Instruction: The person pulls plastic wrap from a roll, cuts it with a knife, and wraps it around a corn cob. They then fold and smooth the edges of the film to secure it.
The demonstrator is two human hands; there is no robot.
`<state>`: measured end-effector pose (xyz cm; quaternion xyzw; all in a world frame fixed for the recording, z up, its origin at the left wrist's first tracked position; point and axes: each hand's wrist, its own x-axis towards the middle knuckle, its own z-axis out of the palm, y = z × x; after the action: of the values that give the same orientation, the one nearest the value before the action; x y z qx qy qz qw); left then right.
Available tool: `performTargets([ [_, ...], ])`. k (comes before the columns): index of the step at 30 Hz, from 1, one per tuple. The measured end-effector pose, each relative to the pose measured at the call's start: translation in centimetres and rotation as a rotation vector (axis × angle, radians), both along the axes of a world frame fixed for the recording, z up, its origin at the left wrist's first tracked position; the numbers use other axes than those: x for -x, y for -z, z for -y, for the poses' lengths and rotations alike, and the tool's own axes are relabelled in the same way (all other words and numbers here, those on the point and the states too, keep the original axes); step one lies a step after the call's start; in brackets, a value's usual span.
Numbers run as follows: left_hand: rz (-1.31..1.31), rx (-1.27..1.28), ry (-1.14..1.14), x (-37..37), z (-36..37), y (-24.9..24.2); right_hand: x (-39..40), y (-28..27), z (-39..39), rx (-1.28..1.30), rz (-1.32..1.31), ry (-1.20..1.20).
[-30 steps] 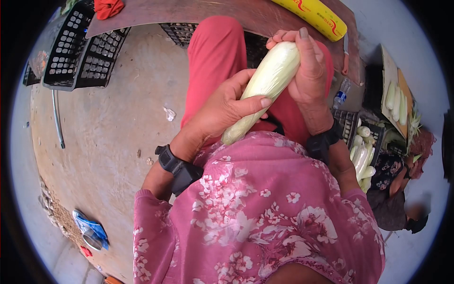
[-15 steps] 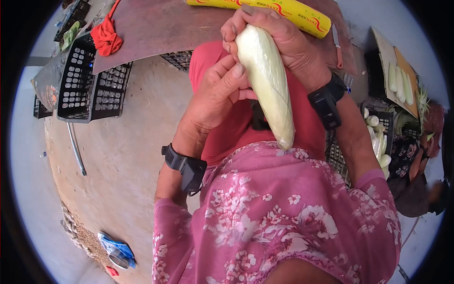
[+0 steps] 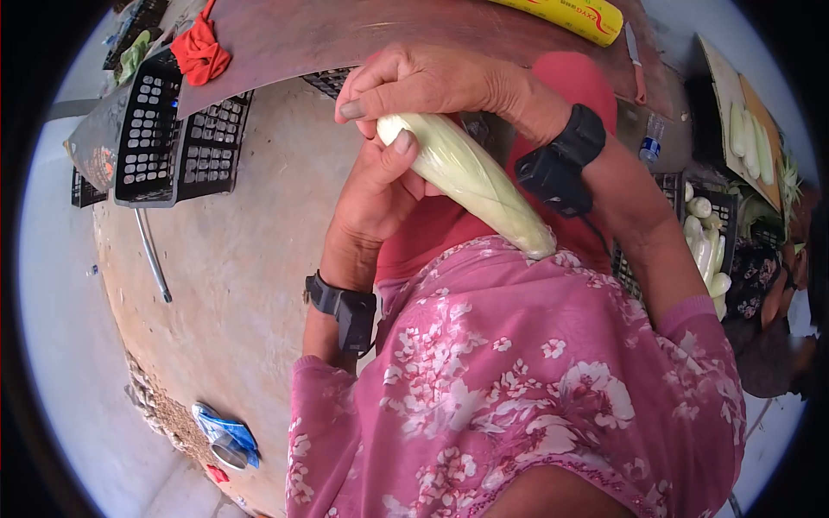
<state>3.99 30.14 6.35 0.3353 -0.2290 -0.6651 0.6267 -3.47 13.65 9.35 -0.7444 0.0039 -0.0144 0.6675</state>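
Note:
A pale green ear of corn, in its husk and wrapped in shiny clear film, lies slantwise over my lap. Its thick end points up and left, and the narrow end rests against my shirt. My left hand grips the thick end from below, the thumb pressed on the film. Over the top of that same end my right hand is curled, its fingers bent round the tip and partly hidden. A yellow printed roll of film lies on the table beyond my hands.
A knife and a red cloth lie on the table. Black crates stand at left. At right are a bottle, a crate of pale ears and a board with several more. Another person sits at far right.
The corn has tilted, its thick end moving left and down. Both hands have moved left with it, and my right hand now lies across the top end. The view has shifted slightly.

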Motion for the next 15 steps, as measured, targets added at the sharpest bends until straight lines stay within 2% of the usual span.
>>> performTargets([
  [7, -0.192, -0.037, -0.127, -0.6, -1.0, 1.5, -1.8, 2.0, -1.5, -0.098, -0.052, -0.060],
  [11, 0.066, -0.158, -0.241, -0.2, -0.8, 0.9, -1.5, 2.6, -2.2, -0.134, -0.074, 0.137],
  [14, 0.234, -0.198, -0.284, -0.7, -1.1, 0.8, 0.0, 1.9, -2.2, -0.243, -0.154, 0.450],
  [15, 0.265, -0.241, -0.271, -1.2, -1.5, 0.5, 0.8, 1.5, -2.0, -0.154, -0.136, 0.458],
])
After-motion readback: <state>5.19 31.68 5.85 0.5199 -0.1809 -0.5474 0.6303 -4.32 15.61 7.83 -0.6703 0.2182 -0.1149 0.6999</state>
